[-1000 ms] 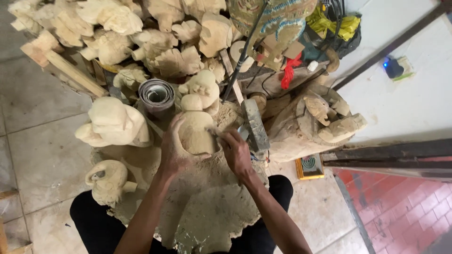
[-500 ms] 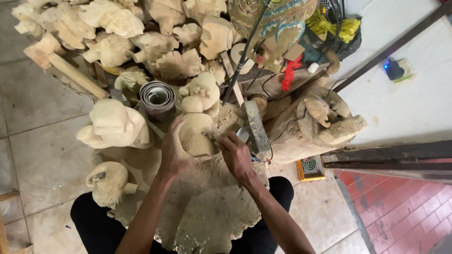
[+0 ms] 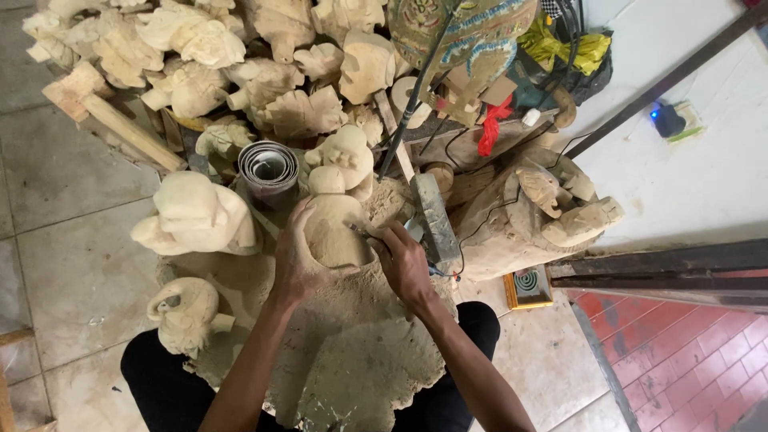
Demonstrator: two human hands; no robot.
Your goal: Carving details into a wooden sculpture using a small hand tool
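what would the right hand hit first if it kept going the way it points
The right hand points left, toward the pale wooden carving that the left hand steadies. It would probably meet that carving first; its tool tip already seems to touch it, though depth is unclear.

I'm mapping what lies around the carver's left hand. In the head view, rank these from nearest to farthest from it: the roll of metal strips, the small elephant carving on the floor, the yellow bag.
From the left hand:
1. Roll of metal strips, just above the hand.
2. Small elephant carving, lower left, on the floor.
3. Yellow bag, far upper right, behind the pile.
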